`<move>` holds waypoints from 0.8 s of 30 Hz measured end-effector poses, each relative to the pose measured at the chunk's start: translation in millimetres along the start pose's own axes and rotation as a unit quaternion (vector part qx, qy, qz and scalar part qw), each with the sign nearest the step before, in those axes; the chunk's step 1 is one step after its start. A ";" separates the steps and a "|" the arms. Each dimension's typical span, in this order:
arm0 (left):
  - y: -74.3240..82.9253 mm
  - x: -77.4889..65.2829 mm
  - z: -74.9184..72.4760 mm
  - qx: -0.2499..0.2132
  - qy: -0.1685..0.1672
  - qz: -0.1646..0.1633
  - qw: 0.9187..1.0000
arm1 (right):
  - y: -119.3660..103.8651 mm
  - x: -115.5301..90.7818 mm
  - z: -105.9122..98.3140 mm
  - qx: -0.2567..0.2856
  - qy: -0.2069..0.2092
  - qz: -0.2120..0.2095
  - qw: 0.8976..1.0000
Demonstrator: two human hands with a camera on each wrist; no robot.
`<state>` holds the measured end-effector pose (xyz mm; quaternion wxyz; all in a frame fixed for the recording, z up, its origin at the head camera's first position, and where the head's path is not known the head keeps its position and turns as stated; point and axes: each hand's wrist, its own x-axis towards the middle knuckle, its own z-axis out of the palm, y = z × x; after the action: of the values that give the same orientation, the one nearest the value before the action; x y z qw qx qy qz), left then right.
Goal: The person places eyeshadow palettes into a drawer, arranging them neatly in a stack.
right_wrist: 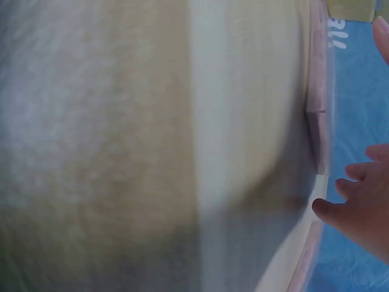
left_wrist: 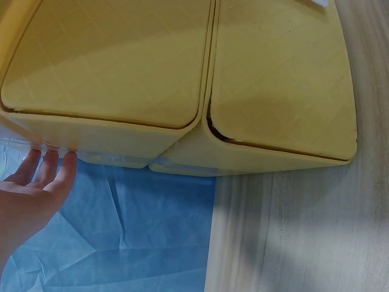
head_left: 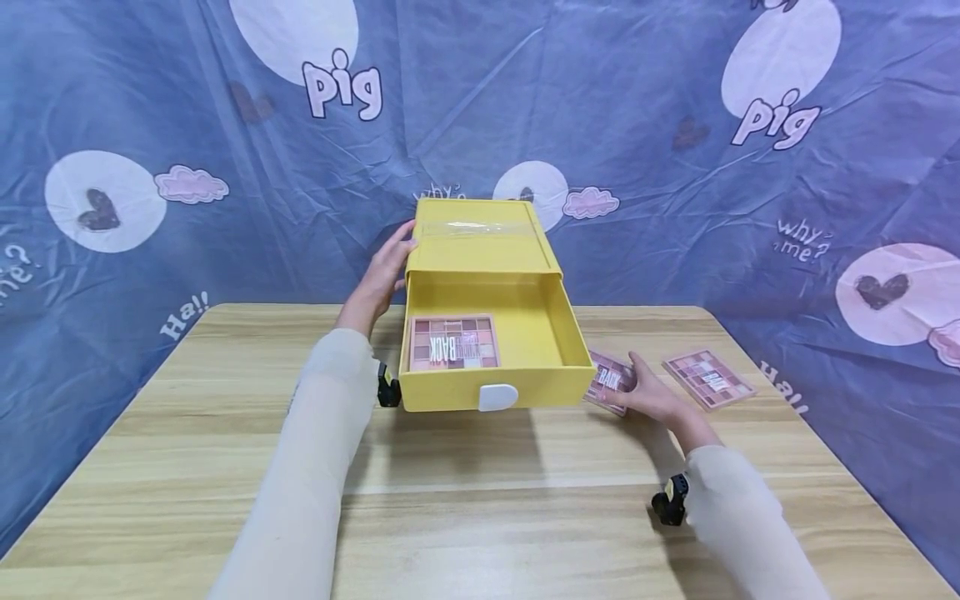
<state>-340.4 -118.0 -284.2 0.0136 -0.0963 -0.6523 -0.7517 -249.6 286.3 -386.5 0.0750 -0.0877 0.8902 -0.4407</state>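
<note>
A yellow drawer box [head_left: 480, 250] stands on the table with its drawer [head_left: 525, 383] pulled out toward me. Inside the drawer's left part lies an eyeshadow palette [head_left: 453, 342] with a clear lid. My left hand [head_left: 381, 275] rests against the left side of the box; its fingertips [left_wrist: 68, 161] touch the box's edge in the left wrist view. Right of the drawer, a second eyeshadow palette [head_left: 611, 379] lies partly hidden behind it. My right hand [head_left: 652, 396] is over that palette, thumb and fingers spread about its right end.
A third palette [head_left: 708, 379] lies farther right on the wooden table [head_left: 465, 517]. The drawer front has a white pull tab [head_left: 498, 397]. Clear tape [head_left: 480, 227] crosses the box top. A blue printed cloth [head_left: 637, 100] hangs behind the table.
</note>
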 end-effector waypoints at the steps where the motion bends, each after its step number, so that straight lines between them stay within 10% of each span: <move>1: -0.1 0.0 0.1 -0.001 0.000 0.000 1.000 | 2.0 -0.1 0.5 0.008 -0.001 -0.002 1.000; 24: -0.6 -0.2 -0.1 0.004 0.000 0.002 1.000 | 11.8 6.0 3.0 -0.073 -0.023 0.011 0.997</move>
<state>-340.3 -118.0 -284.8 0.0153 -0.0970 -0.6553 -0.7490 -255.9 289.7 -398.1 0.0939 -0.0936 0.9190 -0.3714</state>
